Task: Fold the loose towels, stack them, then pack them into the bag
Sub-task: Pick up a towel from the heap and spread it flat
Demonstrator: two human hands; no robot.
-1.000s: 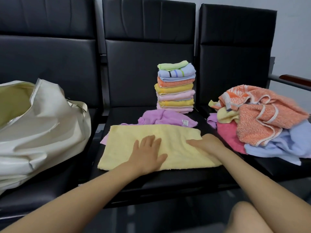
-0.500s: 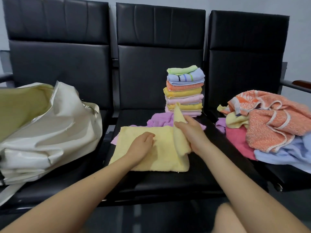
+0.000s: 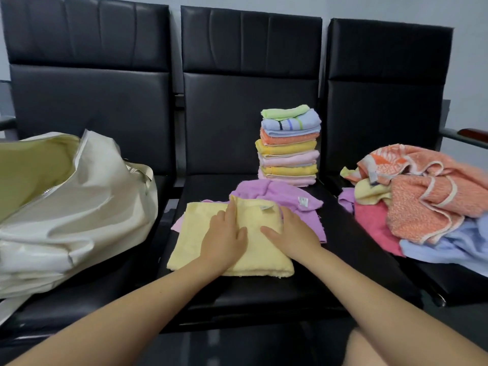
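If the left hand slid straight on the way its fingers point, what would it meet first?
Probably the purple towel, just past the yellow towel's far edge. The left hand points up and slightly right; the stack lies further back.

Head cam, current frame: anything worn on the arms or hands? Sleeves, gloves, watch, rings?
Nothing worn that shows. Both forearms are bare from the lower frame edge up to the wrists: no sleeves, no gloves, no watch or band. The left hand and right hand show no rings or markings on the visible backs and fingers. The upper arms lie outside the frame, so short sleeves cannot be ruled out.
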